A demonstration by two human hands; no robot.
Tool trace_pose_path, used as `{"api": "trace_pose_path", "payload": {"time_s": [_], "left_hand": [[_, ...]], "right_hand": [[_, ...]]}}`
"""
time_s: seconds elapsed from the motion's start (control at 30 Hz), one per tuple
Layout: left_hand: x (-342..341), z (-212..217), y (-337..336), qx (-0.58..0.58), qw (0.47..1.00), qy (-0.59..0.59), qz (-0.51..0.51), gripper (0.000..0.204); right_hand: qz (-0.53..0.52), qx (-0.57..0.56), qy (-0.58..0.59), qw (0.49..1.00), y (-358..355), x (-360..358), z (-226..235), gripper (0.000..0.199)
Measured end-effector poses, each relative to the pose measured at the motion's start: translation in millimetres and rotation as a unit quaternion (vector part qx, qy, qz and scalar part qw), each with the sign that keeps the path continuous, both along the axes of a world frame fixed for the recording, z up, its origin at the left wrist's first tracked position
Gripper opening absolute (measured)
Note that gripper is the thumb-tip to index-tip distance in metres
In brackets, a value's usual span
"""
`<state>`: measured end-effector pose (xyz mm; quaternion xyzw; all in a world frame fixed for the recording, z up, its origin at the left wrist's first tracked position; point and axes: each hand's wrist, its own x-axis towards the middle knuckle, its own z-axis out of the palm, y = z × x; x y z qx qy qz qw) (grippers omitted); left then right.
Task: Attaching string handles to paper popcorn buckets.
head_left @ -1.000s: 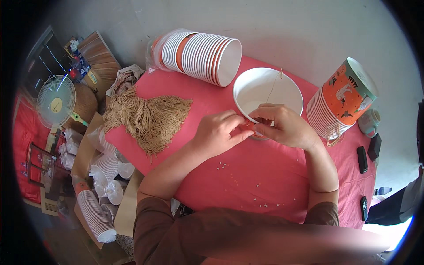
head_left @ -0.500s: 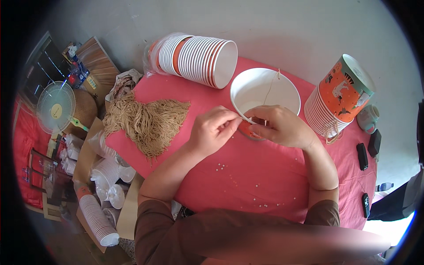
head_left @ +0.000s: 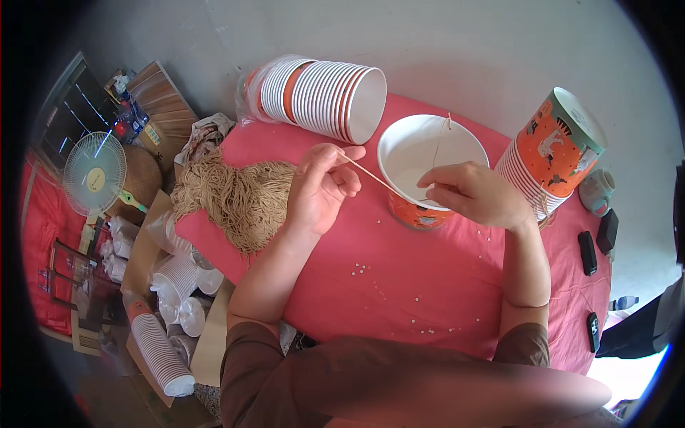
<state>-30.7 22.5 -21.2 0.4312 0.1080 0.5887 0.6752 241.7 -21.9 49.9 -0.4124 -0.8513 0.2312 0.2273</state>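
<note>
An orange-printed paper bucket (head_left: pixel 422 216) with a white inside stands upright on the table. A thin beige cord (head_left: pixel 371 175) runs straight from its front rim up to my left hand (head_left: pixel 314 189), which pinches the cord's end between thumb and finger. Over the bucket's right front rim is my right hand (head_left: pixel 485 198), its fingers curled and reaching inside. Whatever its fingertips hold is hidden. A knotted cord end (head_left: pixel 449 123) sticks up at the back rim, and its length hangs down inside the bucket.
A pile of beige cords (head_left: pixel 242 196) lies at the left. Behind it rests a sideways stack of white buckets (head_left: pixel 321 100). An upside-down printed bucket stack (head_left: pixel 553 150) stands at the right. Small white discs (head_left: pixel 357 269) dot the red cloth. A cardboard box (head_left: pixel 214 342) holds stacked cups.
My left hand has moved away from the rim to the upper left, drawing the cord out straight. My right hand has shifted slightly right along the rim, its fingers now inside.
</note>
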Motion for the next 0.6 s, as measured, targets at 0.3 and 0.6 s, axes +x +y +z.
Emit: {"api": "trace_pose_path", "payload": {"time_s": [0.3,0.6], "left_hand": [[15,14,-16,-0.011,0.988,0.153,-0.026,0.013],[46,32,-31,0.102,0.938,0.321,0.074,0.014]], "right_hand": [[-0.028,0.041,-0.001,0.999,-5,1,9,0.013],[0.035,0.162,0.096,0.981,-18,-9,13,0.012]]}}
